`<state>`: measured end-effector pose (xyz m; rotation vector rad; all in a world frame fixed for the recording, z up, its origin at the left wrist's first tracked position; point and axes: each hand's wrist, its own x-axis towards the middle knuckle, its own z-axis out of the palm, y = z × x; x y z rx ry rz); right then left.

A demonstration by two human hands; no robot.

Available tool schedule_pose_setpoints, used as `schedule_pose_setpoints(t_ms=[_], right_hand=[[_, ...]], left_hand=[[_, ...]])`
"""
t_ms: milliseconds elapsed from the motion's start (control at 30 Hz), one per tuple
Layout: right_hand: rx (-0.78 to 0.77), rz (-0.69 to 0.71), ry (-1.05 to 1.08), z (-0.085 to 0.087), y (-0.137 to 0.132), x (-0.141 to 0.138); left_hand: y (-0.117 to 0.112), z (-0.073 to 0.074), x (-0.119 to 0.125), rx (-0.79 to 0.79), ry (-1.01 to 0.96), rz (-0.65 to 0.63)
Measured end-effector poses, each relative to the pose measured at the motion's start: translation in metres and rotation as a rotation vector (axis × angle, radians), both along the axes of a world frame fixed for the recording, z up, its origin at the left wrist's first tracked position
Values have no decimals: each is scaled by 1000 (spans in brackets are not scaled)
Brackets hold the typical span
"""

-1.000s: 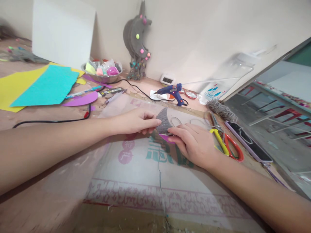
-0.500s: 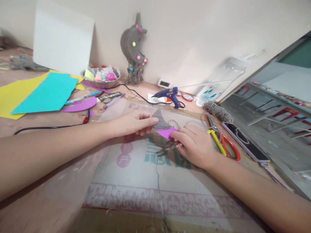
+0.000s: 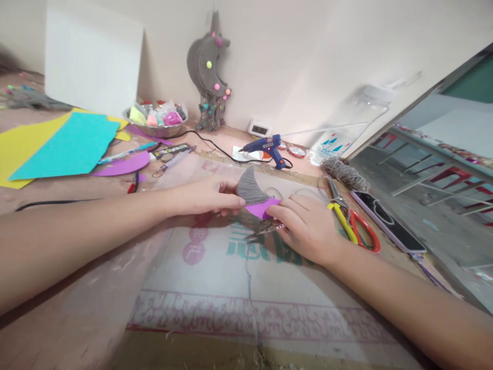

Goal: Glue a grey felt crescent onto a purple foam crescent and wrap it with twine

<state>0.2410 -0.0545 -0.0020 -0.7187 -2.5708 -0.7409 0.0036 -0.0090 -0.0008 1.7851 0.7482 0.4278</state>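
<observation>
Standing against a pale wall (image 3: pixel 292 67), the table (image 3: pixel 42 339) bears a printed sheet (image 3: pixel 196 280), above which the left hand (image 3: pixel 204 195) pinches the grey-wrapped side and the right hand (image 3: pixel 308 223), also holding a pointed metal tool (image 3: pixel 260 233), the purple end of a card piece (image 3: pixel 251 187) between them, its length slanting down rightward.

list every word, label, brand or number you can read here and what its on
"CLASSI", ending blurred: clear bottle.
"特产", as best I can tell: pink circles on the printed sheet.
Too blurred or partly covered: big green characters on the same sheet.
Too small or blurred: display of the white digital clock, label on the blue glue gun, print on the black-and-yellow marker.
</observation>
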Motion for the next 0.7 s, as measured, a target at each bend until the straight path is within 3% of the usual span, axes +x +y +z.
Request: schedule_pose_setpoints(t_ms=[200, 400, 700], right_hand=[[5, 0, -26, 1, -1, 0], [129, 74, -163, 8, -7, -4], [25, 9, -71, 2, -1, -2]], left_hand=[[0, 0, 1, 1, -18, 8], [-1, -2, 2, -22, -12, 31], [-3, -3, 2, -106, -125, 87]])
